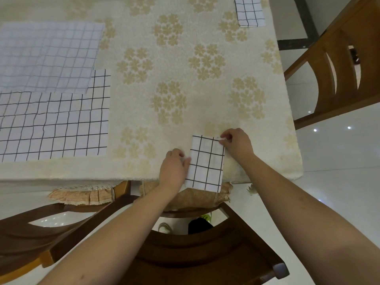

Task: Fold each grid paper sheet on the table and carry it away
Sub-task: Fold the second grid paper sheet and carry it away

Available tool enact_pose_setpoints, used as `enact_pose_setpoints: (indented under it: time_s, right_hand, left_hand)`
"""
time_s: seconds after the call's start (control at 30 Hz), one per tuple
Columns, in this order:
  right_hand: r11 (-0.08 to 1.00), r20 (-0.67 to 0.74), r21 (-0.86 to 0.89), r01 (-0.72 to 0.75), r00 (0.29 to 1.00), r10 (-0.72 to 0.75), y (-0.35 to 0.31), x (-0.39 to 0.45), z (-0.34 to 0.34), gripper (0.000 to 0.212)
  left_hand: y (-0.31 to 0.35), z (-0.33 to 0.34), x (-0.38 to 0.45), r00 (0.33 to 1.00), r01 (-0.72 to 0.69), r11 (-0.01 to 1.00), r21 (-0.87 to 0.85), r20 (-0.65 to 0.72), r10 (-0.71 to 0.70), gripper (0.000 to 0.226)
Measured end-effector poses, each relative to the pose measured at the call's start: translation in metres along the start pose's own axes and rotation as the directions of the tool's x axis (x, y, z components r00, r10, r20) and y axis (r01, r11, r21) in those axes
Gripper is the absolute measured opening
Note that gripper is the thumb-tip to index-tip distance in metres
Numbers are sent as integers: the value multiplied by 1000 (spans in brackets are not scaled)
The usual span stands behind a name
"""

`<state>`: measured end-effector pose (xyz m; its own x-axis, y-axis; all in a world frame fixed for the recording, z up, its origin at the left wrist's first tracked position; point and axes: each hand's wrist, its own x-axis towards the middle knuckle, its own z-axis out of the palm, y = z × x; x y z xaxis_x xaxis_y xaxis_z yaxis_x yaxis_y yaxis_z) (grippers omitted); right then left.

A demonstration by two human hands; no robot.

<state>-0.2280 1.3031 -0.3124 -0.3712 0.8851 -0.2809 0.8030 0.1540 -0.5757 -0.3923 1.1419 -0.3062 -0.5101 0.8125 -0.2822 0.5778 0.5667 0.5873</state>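
Note:
A folded grid paper sheet, white with black lines, lies at the table's near edge and hangs a little over it. My left hand pinches its left edge with thumb and fingers. My right hand pinches its far right corner. Two unfolded grid sheets lie at the left: a bold-lined one and a faint-lined one overlapping its far side. Another folded grid sheet rests at the table's far right corner.
The table wears a cream cloth with flower prints. Wooden chairs stand at the near edge, near left and right side. Pale tiled floor lies to the right.

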Motion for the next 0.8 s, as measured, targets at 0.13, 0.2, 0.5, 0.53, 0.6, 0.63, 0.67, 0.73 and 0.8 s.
enact_pose_setpoints:
  time_s: [0.13, 0.2, 0.5, 0.53, 0.6, 0.63, 0.67, 0.73, 0.8]
  right_hand:
    - [999, 11, -30, -19, 1000, 20, -2, 2, 0, 17]
    - [999, 14, -40, -28, 1000, 28, -3, 3, 0, 16]
    - [992, 59, -89, -84, 994, 89, -8, 8, -5, 18]
    - [991, 73, -96, -93, 992, 100, -9, 9, -6, 18]
    - [990, 95, -99, -100, 989, 109, -10, 11, -7, 17]
    - [991, 99, -98, -93, 990, 103, -11, 11, -7, 17]
    - [992, 98, -94, -80, 991, 89, -10, 11, -8, 16]
    - [996, 91, -83, -45, 994, 53, -9, 9, -8, 14]
    - [997, 83, -70, -27, 996, 33, -7, 7, -8, 12]
  left_hand:
    - [-2, 3, 4, 988, 132, 991, -26, 86, -130, 31]
    - [0, 6, 4, 984, 152, 988, -11, 98, -150, 26]
    - [9, 7, 0, 977, 190, 981, 45, 94, -193, 20]
    - [9, 8, -1, 977, 187, 981, 47, 91, -191, 20]
    - [10, 9, -2, 979, 184, 982, 52, 78, -188, 19]
    - [10, 10, -3, 981, 182, 982, 55, 66, -185, 19]
    - [10, 12, -4, 982, 177, 982, 59, 51, -180, 21]
    - [11, 15, -7, 986, 166, 983, 75, 18, -167, 24]
    - [11, 19, -9, 985, 170, 979, 109, 6, -172, 25]
